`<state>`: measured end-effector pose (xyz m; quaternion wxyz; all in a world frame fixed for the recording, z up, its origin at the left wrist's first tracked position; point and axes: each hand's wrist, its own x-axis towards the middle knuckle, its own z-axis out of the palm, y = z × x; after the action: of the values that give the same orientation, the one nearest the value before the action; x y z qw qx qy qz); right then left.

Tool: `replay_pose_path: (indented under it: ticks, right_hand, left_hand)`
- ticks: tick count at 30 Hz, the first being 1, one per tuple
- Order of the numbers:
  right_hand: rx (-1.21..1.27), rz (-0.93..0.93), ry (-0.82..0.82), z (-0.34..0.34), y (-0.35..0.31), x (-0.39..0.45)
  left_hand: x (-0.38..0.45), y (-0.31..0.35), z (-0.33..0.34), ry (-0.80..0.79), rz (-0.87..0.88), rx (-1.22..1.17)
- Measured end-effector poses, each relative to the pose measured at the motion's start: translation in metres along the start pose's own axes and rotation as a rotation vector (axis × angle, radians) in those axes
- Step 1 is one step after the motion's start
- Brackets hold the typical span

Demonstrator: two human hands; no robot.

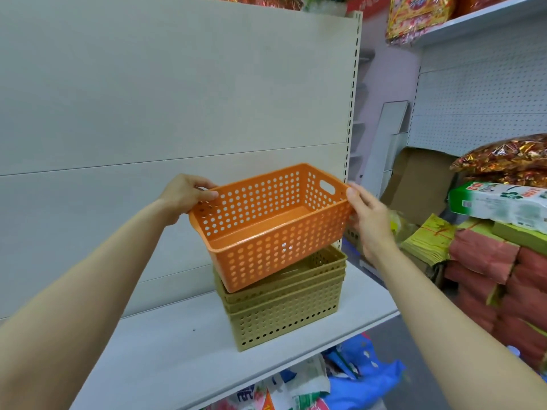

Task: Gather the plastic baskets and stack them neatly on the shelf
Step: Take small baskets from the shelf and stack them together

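Note:
An orange perforated plastic basket [275, 232] hangs tilted just above a nested stack of olive-tan baskets [284, 309], its lower corner dipping into the top one. My left hand [185, 196] grips the orange basket's left rim, thumb over the edge. My right hand [368, 220] holds the right end near the handle slot, fingers partly hidden behind the basket's wall. The stack stands on a white shelf [177, 350] near its right end.
A beige back panel [148, 99] rises behind the shelf, with a slotted upright [353, 99] at its right edge. Bags lie under the shelf [340, 380]. To the right stand piles of red and yellow packs [488, 276], cardboard [420, 184] and wrapped goods.

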<state>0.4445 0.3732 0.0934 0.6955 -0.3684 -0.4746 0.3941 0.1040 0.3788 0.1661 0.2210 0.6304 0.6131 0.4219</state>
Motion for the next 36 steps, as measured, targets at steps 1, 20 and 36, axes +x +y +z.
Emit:
replay_pose_path:
  ticks: [1,20,36]
  right_hand:
    - [0.023,0.021,-0.018,-0.003,0.006,0.005]
    - [-0.01,0.099,0.143,-0.011,0.08,0.015]
    - [-0.275,0.148,0.062,-0.03,0.118,-0.027]
  left_hand:
    - [0.006,0.002,0.009,0.013,-0.014,-0.012]
    - [-0.04,-0.035,0.07,0.103,-0.171,-0.754]
    - [-0.119,-0.091,0.146,0.179,-0.143,-0.288]
